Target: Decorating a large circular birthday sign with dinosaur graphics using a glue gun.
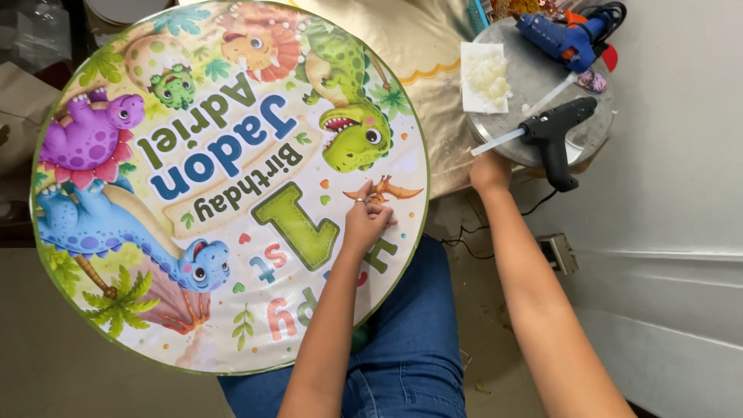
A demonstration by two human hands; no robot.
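Round dinosaur board (224, 186), printed with cartoon dinosaurs and coloured lettering, lies across the person's lap, and the left hand (366, 220) rests on its lower right part. That hand is loosely curled, fingertips (361, 200) pressing down on the board's face rather than gripping anything. Just above those fingertips sits a small orange flying-dinosaur cutout (381, 190), touching or nearly touching them; a green numeral is printed just to the left of the hand.

The right hand (490, 172) is stretched out well to the right of the board, at the near edge of a round metal tray (534, 77). Whether it is open or closed cannot be told, since its fingers are hidden at the tray's rim. Just beyond this hand lies a black glue gun (556, 131). Farther up the tray are a blue glue gun (557, 35) and a white paper (484, 77) with pale glue bits.
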